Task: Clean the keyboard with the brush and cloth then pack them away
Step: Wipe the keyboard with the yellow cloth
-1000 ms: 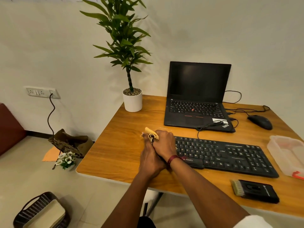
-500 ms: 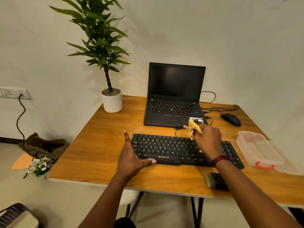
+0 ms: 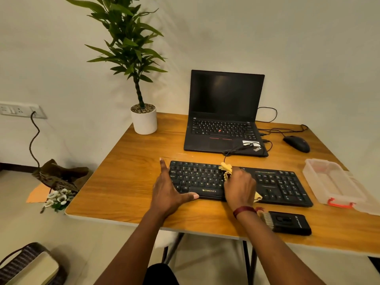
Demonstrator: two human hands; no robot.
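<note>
A black wired keyboard (image 3: 281, 185) lies across the wooden desk (image 3: 131, 171). My left hand (image 3: 168, 190) rests flat at its left end, fingers spread, thumb along the front edge. My right hand (image 3: 239, 189) is closed around a yellow cloth (image 3: 226, 170) and presses it onto the middle keys; a corner of the cloth pokes out below the palm. A black brush (image 3: 287, 222) with pale bristles lies near the desk's front edge, right of my right wrist. A clear plastic box (image 3: 333, 183) with a red latch stands open at the right.
An open black laptop (image 3: 224, 112) stands behind the keyboard, with a black mouse (image 3: 297, 143) and cables to its right. A potted plant (image 3: 141, 118) is at the back left corner. On the floor left are a bag, flowers and a basket.
My right hand with the cloth has moved left and toward me, from the keyboard's back edge onto its middle keys. My left hand has stayed at the keyboard's left end.
</note>
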